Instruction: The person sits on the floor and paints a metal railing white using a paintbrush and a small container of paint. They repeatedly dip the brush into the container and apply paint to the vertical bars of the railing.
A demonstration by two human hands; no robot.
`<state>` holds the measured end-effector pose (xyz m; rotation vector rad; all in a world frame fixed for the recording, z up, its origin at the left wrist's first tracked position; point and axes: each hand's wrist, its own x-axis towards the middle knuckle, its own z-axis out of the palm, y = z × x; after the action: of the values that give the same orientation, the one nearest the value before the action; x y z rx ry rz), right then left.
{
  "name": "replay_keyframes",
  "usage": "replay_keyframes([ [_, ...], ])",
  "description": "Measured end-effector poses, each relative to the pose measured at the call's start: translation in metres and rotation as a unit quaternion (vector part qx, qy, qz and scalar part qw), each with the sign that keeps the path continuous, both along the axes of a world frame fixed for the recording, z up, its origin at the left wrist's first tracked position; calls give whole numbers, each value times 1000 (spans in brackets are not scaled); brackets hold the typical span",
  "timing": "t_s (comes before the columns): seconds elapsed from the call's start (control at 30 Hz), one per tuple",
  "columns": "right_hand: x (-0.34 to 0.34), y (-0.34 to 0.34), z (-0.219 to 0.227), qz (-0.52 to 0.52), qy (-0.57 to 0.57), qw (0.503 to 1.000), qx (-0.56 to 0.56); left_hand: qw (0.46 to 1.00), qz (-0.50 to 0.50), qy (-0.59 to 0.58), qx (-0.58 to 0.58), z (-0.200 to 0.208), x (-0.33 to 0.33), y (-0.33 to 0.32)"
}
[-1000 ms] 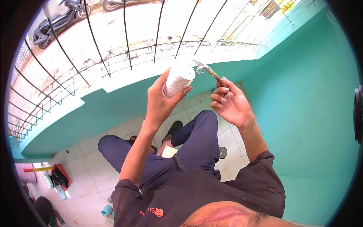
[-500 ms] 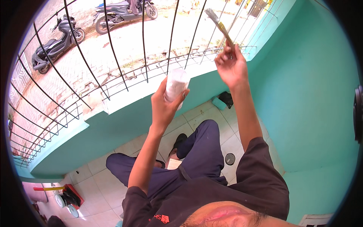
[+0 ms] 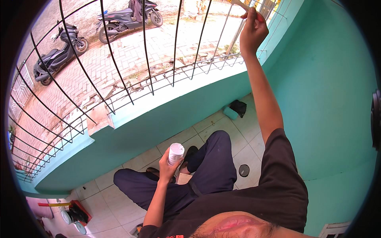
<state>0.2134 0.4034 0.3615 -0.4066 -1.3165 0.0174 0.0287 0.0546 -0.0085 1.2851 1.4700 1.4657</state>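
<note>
My left hand [image 3: 168, 169] is wrapped round a white plastic cup [image 3: 176, 154], held upright above my lap; a whitish surface shows at its top, though I cannot tell what is in it. High at the upper right, my right hand [image 3: 254, 35] grips the wooden handle of a paintbrush [image 3: 239, 4] close to the metal bars. The picture's upper edge cuts off the brush's bristles. Behind the brush and hand rises the black window grille [image 3: 174, 51], set on a teal and white ledge [image 3: 186, 82].
A teal wall [image 3: 329, 103] stands close on my right. On the tiled floor lie a black round disc [image 3: 244, 170], a teal block [image 3: 230, 113], a black bag [image 3: 239, 108] and, at lower left, a red dustpan [image 3: 85, 209]. Scooters [image 3: 127, 18] stand outside the grille.
My left hand has lowered the cup from the ledge's height to above my lap. My right hand has risen with the paintbrush, and its bristles have left the picture.
</note>
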Motion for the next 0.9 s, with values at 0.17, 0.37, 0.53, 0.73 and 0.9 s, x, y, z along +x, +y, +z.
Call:
replay_keyframes([
  [0.17, 3, 12, 3, -2, -9, 1000, 22, 1000, 20, 18, 1, -18, -5, -9],
  [0.37, 8, 12, -5, -46, -42, 998, -8, 998, 44, 44, 1, -39, -10, -14],
  [0.53, 6, 15, -7, -26, -18, 999, 43, 997, 57, 44, -13, -53, -10, -18],
  [0.73, 2, 14, 11, 30, 28, 999, 11, 997, 58, 41, -21, -59, -13, -22],
  [0.9, 10, 11, 1, -53, -49, 997, -9, 996, 70, 46, -19, -64, -12, -21],
])
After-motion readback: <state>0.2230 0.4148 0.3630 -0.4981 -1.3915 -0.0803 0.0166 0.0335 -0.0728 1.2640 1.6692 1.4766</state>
